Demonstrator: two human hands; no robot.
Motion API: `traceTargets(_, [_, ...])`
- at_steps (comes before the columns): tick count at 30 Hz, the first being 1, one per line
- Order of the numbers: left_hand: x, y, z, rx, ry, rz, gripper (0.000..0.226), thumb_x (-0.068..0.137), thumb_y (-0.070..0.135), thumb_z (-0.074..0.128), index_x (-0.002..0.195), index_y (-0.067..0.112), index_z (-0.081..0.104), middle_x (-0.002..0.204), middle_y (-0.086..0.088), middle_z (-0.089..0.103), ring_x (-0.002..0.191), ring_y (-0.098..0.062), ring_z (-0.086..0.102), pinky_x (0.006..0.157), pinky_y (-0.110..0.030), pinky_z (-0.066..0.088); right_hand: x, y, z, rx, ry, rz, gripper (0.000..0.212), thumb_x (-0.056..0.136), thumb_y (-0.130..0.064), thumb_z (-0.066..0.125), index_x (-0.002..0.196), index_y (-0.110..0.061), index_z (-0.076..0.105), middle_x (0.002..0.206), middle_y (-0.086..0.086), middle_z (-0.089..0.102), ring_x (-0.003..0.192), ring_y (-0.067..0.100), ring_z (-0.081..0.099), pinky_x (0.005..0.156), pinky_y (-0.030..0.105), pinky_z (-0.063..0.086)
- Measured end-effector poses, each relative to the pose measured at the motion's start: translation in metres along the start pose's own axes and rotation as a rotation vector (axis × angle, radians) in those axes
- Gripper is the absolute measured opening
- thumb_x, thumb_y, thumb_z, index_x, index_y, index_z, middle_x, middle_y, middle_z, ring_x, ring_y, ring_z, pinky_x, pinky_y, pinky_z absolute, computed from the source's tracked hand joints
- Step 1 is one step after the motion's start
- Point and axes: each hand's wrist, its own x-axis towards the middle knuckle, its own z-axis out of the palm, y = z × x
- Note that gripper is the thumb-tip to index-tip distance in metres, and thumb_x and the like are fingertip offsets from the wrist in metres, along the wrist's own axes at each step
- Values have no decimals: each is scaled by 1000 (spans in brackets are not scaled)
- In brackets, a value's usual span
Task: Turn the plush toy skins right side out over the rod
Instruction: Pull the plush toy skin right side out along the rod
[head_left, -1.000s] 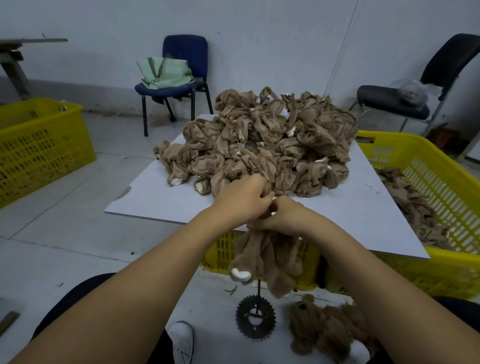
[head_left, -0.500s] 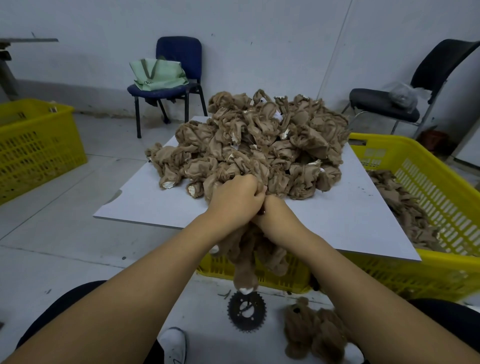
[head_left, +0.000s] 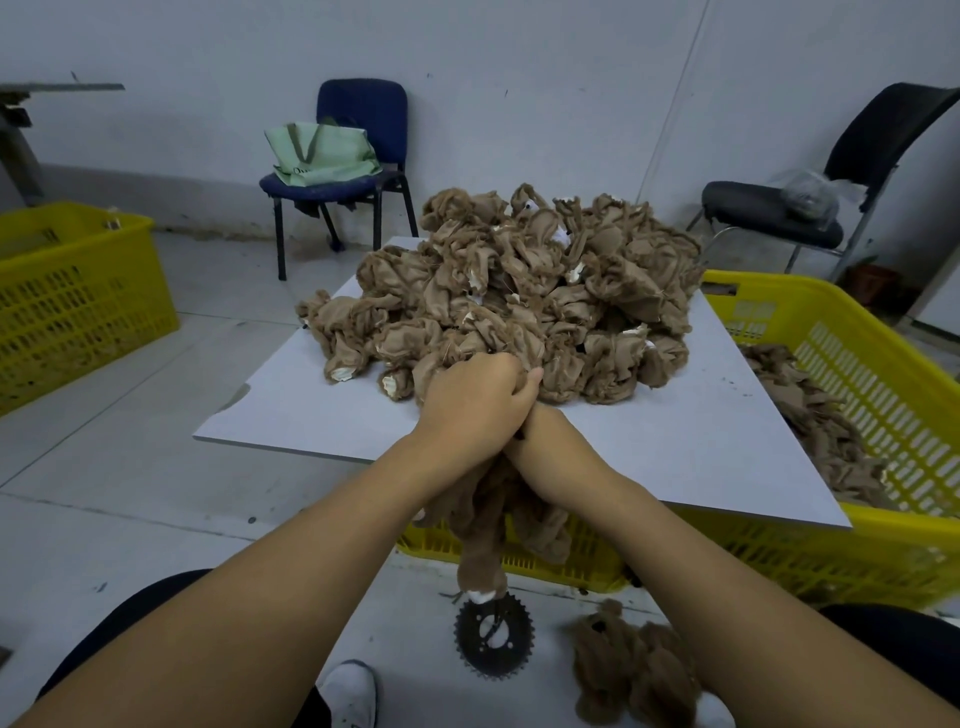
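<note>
A brown plush toy skin (head_left: 498, 514) hangs bunched below my two hands at the near edge of the white board. My left hand (head_left: 475, 402) grips its top in a fist. My right hand (head_left: 540, 436) is tucked under the left one, its fingers hidden in the fabric. A furry leg with a white foot pad (head_left: 480, 577) sticks down from the skin. It reaches the black sprocket base (head_left: 493, 644) of the rod on the floor. The skin hides the rod itself. A big pile of inside-out skins (head_left: 519, 296) lies on the board.
The white board (head_left: 675, 441) lies across a yellow basket (head_left: 862, 358) that holds more skins. Finished furry toys (head_left: 634, 675) lie on the floor beside the sprocket. Another yellow basket (head_left: 78, 291) stands at the left. A blue chair (head_left: 358, 119) and a black chair (head_left: 769, 208) stand by the wall.
Both hands have pushed downward with the skin. The skin has slid lower and a furry leg has come out at its bottom, down to the sprocket.
</note>
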Motion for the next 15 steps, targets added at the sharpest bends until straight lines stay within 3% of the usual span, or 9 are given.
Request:
traceTargets(2, [1, 3, -1, -91, 99, 7, 55, 105, 36, 45, 56, 16, 32, 52, -1, 34, 47, -18, 34, 48, -33, 20, -1, -7, -7, -6, 83, -9, 10, 97, -17, 52, 94, -15, 61, 82, 3, 62, 76, 24, 60, 58, 35, 42])
traceTargets(5, [2, 8, -2, -157, 187, 5, 55, 107, 39, 39, 57, 19, 32, 53, 1, 36, 48, -15, 35, 48, -34, 20, 0, -18, -13, -144, 128, -46, 14, 96, -12, 51, 84, -20, 53, 68, -9, 48, 68, 19, 54, 58, 34, 38])
traceTargets(11, [5, 6, -1, -130, 215, -53, 57, 108, 40, 32, 56, 17, 36, 54, 1, 40, 50, -16, 40, 50, -35, 25, 4, -21, -6, -155, 112, 1, 15, 97, -12, 51, 83, -16, 56, 72, -3, 51, 74, 24, 58, 64, 40, 47])
traceTargets(15, [7, -3, 4, 28, 108, -101, 55, 109, 40, 27, 65, 14, 45, 64, -3, 49, 62, -25, 52, 60, -36, 35, -1, -12, 9, -98, 46, 45, 26, 100, -19, 49, 75, -24, 44, 70, -10, 46, 63, 11, 45, 56, 28, 31])
